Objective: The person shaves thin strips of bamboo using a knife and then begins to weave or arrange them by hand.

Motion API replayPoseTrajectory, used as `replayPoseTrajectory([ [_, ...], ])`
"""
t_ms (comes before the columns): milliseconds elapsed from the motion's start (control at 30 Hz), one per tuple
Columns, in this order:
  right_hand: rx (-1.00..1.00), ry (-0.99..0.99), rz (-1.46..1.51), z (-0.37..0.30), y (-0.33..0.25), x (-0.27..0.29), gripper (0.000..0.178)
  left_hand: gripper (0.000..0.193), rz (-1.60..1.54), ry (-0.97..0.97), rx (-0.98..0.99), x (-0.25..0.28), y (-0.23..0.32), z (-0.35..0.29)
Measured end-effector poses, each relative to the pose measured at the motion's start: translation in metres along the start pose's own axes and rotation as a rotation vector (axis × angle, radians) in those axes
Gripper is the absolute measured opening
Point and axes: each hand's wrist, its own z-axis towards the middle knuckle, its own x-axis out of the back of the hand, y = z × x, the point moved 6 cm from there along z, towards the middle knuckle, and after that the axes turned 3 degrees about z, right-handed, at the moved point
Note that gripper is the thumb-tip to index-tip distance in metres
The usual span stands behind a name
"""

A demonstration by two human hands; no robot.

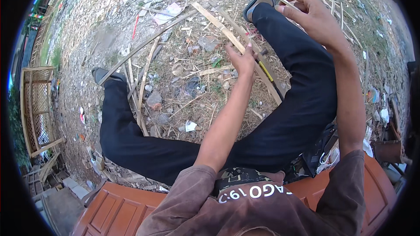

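Stony ground (122, 11): you have bright daylight, palest at upper left, where the gravel nears washing out; one hazy patch there loses detail, cause undetermined.
Light source: outside your view; exact direction cannot be fixed.
Sleeves: your left sleeve (183, 192) reads lighter than your right sleeve (348, 188), which sits in shade.
Black trousers (302, 83): deep tone, folds faintly legible.
Hands: your left hand (243, 63) and right hand (313, 17) are clearly lit, outlines reasonably sharp.
Lattice panel (38, 105): squeezed and softened near the left rim.
Red-brown panelled surface (120, 209): edge visibly bowed.
Rim: black surround, bluish fringe at left.
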Motion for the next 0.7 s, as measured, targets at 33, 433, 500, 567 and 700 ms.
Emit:
replayPoseTrajectory([
  [33, 0.000, -0.013, 0.001, 0.003, 0.000, -0.001, 0.036, 0.051, -0.078, 0.064, 0.085, 0.000, -0.004, 0.000],
  [433, -0.089, -0.086, -0.016, 0.005, -0.003, -0.018, 0.036, 0.052, -0.182, 0.113, 0.288, 0.023, -0.074, -0.027],
  [500, -0.147, -0.124, -0.023, 0.007, -0.006, -0.024, 0.036, 0.056, -0.168, 0.112, 0.283, 0.028, -0.080, -0.026],
  [567, -0.206, -0.154, -0.038, 0.004, -0.001, -0.027, 0.036, 0.059, -0.062, 0.029, 0.316, 0.037, -0.082, -0.021],
  [700, -0.162, -0.112, -0.004, -0.014, 0.024, -0.034, 0.029, 0.033, 0.433, -0.251, 0.428, 0.068, -0.053, -0.008],
])
